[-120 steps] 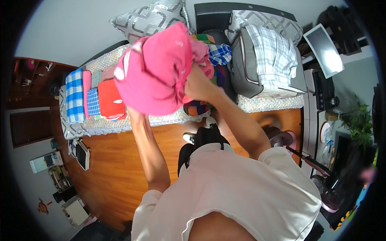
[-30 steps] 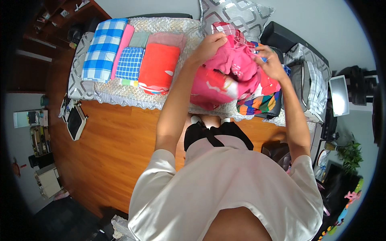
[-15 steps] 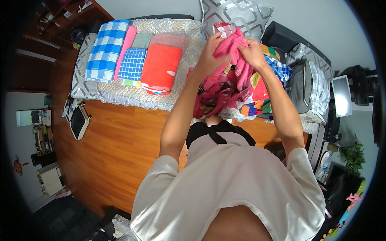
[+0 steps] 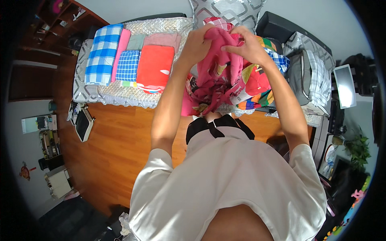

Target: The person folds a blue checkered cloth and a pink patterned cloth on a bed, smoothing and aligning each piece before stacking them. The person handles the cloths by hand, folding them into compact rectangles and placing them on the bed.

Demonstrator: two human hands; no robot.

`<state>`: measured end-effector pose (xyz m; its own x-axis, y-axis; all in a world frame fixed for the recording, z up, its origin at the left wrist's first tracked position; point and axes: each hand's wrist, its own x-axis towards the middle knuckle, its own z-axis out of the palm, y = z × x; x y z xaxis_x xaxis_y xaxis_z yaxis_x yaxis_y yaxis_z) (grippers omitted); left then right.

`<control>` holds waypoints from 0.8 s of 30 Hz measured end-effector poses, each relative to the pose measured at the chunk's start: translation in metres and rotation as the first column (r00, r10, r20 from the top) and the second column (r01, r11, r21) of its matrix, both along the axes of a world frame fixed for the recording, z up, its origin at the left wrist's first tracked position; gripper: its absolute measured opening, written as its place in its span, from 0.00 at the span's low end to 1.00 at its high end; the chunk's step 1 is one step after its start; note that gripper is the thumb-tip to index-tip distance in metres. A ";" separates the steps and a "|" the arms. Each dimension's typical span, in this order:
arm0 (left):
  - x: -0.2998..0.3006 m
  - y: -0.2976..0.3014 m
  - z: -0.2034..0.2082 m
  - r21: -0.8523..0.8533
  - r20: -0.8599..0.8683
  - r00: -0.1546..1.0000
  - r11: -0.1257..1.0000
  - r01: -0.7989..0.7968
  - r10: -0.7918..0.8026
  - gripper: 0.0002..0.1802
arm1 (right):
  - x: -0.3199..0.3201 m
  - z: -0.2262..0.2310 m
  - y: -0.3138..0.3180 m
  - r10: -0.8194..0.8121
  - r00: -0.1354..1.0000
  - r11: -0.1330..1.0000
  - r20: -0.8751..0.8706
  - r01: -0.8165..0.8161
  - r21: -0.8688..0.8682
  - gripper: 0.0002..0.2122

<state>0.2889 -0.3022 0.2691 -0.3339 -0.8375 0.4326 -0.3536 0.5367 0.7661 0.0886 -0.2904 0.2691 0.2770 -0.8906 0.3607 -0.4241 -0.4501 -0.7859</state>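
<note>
The pink cloth (image 4: 221,74) is hanging in front of the person, over the front edge of the sofa (image 4: 130,96), with its upper part bunched and its lower folds falling loosely. The left hand (image 4: 198,43) is gripping the upper left side, and the right hand (image 4: 250,47) is pinching the upper right side with its thumb lying across the front. The two hands are standing apart, with the bunched cloth between them; the raised two-sided hold is probably serving to keep the cloth up and let its folds hang free. Whether the lowest folds are touching the seat is not possible to tell. To the left, a large blue check cloth (image 4: 103,54), a narrow pink fold (image 4: 120,56), a small blue check cloth (image 4: 128,65) and a red cloth (image 4: 155,66) are lying flat and folded side by side (a tidy row, presumably arranged so that each piece is easy to pick out). A loose multicoloured cloth (image 4: 262,98) is lying just beside the held piece on the right, apparently unfolded. Farther right, a grey bag (image 4: 298,74) is standing on the sofa and supporting a pale plaid cloth (image 4: 318,78).
</note>
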 end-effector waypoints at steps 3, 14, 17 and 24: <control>-0.019 -0.002 0.025 -0.130 0.099 0.990 0.985 0.117 -0.104 0.14 | -0.004 0.020 -0.003 0.038 0.994 0.999 0.107 -0.035 -0.032 0.16; -0.083 0.025 -0.033 0.377 -0.581 0.813 0.872 0.313 -0.041 0.22 | -0.055 0.091 0.021 0.052 0.956 0.994 -0.289 -0.076 -0.075 0.09; -0.083 0.036 -0.092 0.229 -0.076 0.960 0.932 0.280 -0.270 0.27 | -0.081 0.106 0.033 -0.065 0.970 0.987 -0.235 0.028 -0.159 0.10; -0.030 0.009 -0.259 0.254 0.327 0.932 0.964 0.074 -0.157 0.21 | -0.194 0.164 0.036 -0.457 0.888 0.875 0.046 0.458 -0.155 0.16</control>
